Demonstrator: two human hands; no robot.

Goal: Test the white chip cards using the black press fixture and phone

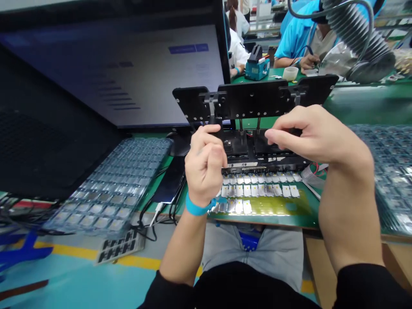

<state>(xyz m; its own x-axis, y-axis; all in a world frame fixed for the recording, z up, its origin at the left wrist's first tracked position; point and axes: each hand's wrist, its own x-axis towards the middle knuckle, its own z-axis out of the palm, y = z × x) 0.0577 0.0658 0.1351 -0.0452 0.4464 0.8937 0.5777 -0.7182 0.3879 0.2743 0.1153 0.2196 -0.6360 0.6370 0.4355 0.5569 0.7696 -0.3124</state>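
White modules (pixel 247 191), three rows; lot judged part-way

Front row: about five modules showing; the yellow sheet (pixel 273 208) is bare to their right, so the row looks incomplete. Middle row: about ten. Back row: about ten, just before the black fixture (pixel 252 105). Which are finished and which waiting: cannot tell.

Left hand (pixel 204 165), one: fingers curled, near the fixture's left clamp (pixel 211 105); whether closed on anything, cannot tell. Blue wristband (pixel 196 208), one.

Right hand (pixel 309 128), one: fingers bent toward the thumb, before the fixture's right half; any hold, cannot tell.

Trays, one lot per side: left tray (pixel 119 176), right tray (pixel 389 171); compartments too many to count.

Fixture, one: upper plates standing above two lower blocks (pixel 236 143); whether loaded, cannot tell.

Monitor (pixel 154 81), one, lit.

Beyond: co-worker in blue (pixel 292 40), one; corrugated hose (pixel 354 30), one.
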